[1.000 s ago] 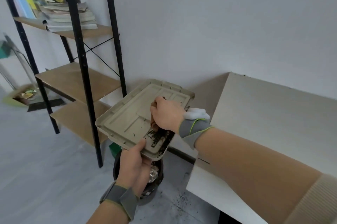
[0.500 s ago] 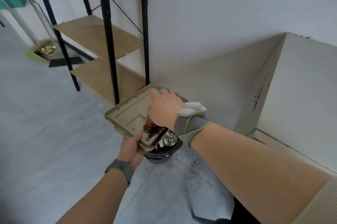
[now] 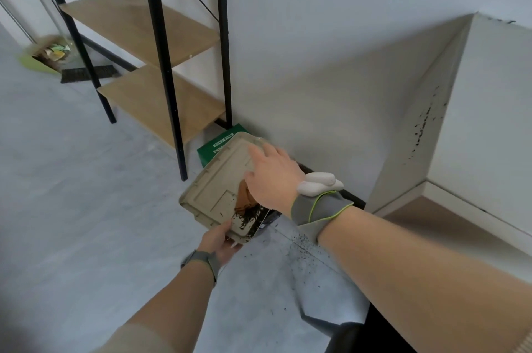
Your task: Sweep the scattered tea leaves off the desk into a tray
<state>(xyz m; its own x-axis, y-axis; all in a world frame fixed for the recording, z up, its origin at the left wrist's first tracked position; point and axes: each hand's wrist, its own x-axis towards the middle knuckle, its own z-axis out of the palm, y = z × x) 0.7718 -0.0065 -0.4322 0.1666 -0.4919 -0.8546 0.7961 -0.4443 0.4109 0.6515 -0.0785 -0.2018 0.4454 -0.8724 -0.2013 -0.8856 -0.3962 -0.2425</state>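
Left hand [image 3: 220,240] grips the tray's [image 3: 213,185] near corner, thumb on top. Right hand [image 3: 270,177] lies over the tray, brown piece [image 3: 244,194] under the palm; can't tell if it's pinched. Tray is tilted, held in the air off the desk [image 3: 489,122], over a dark bin [image 3: 270,218]. Tea leaves [image 3: 247,216] are piled at its low edge. Tray looks like light, stiff moulded pulp; a 1-hand rim hold seems enough, but the loose leaves would spill easily. Bin mostly hidden by the tray. Specks [image 3: 302,243] on the floor [image 3: 86,208], probably leaves.
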